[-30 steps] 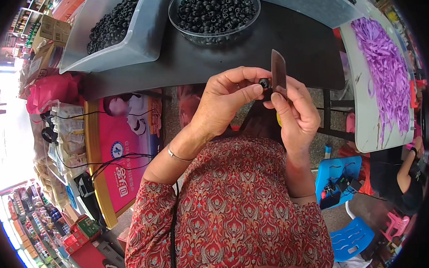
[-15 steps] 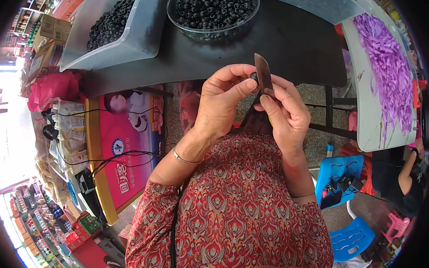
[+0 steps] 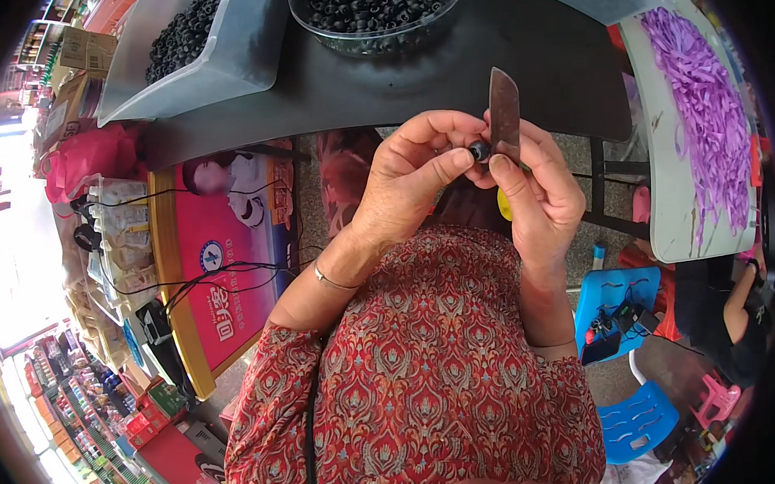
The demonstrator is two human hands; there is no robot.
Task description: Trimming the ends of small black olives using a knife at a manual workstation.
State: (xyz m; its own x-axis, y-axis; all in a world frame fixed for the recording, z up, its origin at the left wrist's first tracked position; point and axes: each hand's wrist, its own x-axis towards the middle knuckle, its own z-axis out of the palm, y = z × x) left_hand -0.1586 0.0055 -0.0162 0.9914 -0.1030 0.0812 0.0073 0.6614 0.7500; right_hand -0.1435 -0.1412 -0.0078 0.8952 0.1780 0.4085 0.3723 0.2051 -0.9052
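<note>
Between the thumb and fingertips of my left hand (image 3: 411, 179) is a small black ring-shaped part (image 3: 479, 150), its round opening showing. My right hand (image 3: 543, 196) grips a knife (image 3: 504, 107), its broad blade pointing up and away from me. The lower blade sits right beside the black part; whether they touch I cannot tell. Something yellow (image 3: 504, 205) shows under my right hand, perhaps the knife's handle end. Both hands are raised at the near edge of the dark table (image 3: 355, 96). Beyond them a clear round bowl (image 3: 379, 43) holds many similar black parts.
A translucent bin (image 3: 249, 53) of black parts stands at the left, with another translucent bin (image 3: 576, 0) at the far right. Purple strips (image 3: 702, 107) lie on a pale table (image 3: 666, 186). Blue chairs (image 3: 623, 292) and a co-worker's arm (image 3: 736, 300) are at the lower right.
Both hands have shifted slightly right and nearer to me. The knife blade now stands more upright, and the black part shows more fully, with its opening in sight.
</note>
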